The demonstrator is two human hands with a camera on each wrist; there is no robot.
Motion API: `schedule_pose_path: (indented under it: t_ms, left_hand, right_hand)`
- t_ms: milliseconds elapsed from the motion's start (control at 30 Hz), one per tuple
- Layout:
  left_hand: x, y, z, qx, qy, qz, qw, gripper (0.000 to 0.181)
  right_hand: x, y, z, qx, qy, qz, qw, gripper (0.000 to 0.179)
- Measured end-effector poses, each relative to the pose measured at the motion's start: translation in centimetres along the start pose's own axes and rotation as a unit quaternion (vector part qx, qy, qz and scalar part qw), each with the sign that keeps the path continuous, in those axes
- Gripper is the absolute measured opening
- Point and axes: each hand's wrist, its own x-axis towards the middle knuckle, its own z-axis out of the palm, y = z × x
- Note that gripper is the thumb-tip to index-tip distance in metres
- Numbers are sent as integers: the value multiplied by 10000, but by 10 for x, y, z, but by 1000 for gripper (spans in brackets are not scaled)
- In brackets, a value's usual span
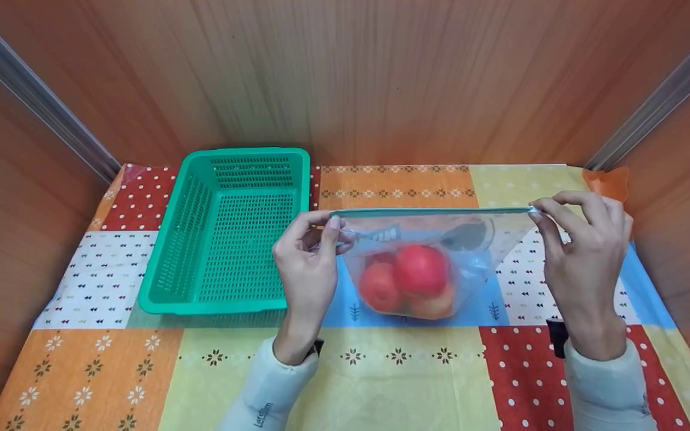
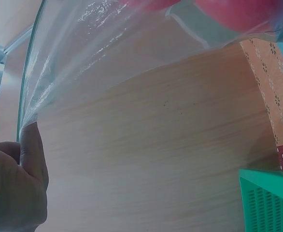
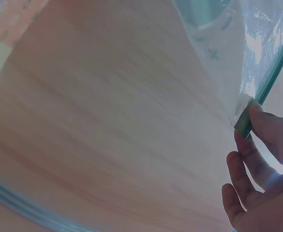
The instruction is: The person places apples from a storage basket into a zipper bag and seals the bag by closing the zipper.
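Observation:
A clear zip bag [image 1: 477, 263] with a green top edge hangs stretched between the two hands. Several red and yellowish apples [image 1: 421, 269] lie bunched at its bottom. My left hand [image 1: 309, 269] pinches the bag's left top corner between thumb and fingers. At the opposite corner, the thumb and index finger of my right hand [image 1: 587, 257] pinch a small green slider [image 3: 244, 121] at the end of the zip, the other fingers being loosely bent. The green edge [image 1: 435, 211] runs straight and taut from hand to hand.
A green plastic basket [image 1: 152, 263] with slotted sides stands left of the bag, just beyond my left hand. A patchwork-patterned cloth [image 1: 393, 371] covers the table. Wooden panels [image 1: 381, 78] enclose the back and both sides. Something orange [image 1: 611, 182] sits in the back right corner.

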Motion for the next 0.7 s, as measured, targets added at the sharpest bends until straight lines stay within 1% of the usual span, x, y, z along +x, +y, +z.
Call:
schedule_pose_path:
  t_ms: [400, 500, 700]
  left_hand:
    - [-1, 1, -1, 124, 36, -51, 9999, 6]
    - [-2, 1, -2, 121, 46, -69, 9999, 6]
    - [-3, 2, -3, 148, -2, -61, 9999, 7]
  right_hand:
    - [-3, 5, 0, 29, 19, 278, 9996, 22]
    - [-2, 5, 0, 55, 39, 242, 9997, 21]
    - [-2, 6, -4, 39, -91, 63, 9999, 22]
